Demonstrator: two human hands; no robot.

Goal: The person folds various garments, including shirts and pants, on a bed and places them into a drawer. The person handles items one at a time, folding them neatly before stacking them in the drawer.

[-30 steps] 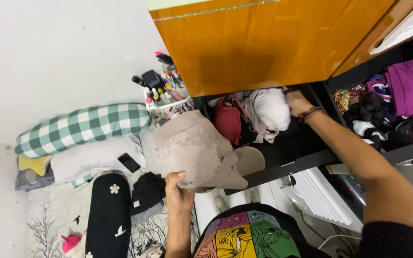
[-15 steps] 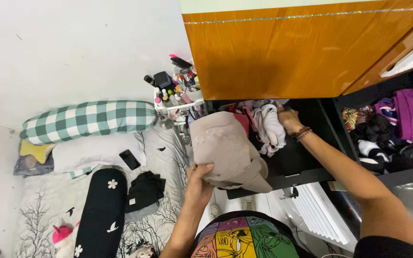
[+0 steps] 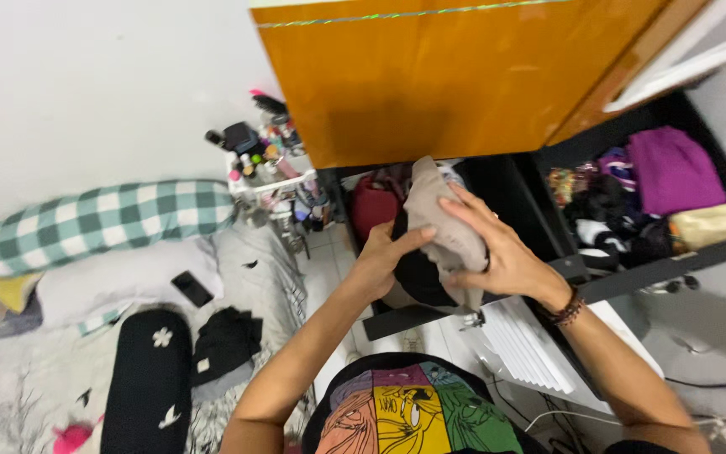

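Both hands, left hand [image 3: 388,252] and right hand [image 3: 497,252], grasp a beige garment [image 3: 443,223] (folded) over the open black drawer [image 3: 497,181], which holds a red bag [image 3: 374,206].

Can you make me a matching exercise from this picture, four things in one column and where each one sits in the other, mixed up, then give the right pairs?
Things:
1. beige garment
2. purple folded cloth
3. checked green and white pillow
4. black phone

Places:
A. on the bed, against the white wall
B. on the pale pillow on the bed
C. between the left hand and right hand, at the open drawer
D. in the right-hand drawer

Pairs: 1-C, 2-D, 3-A, 4-B
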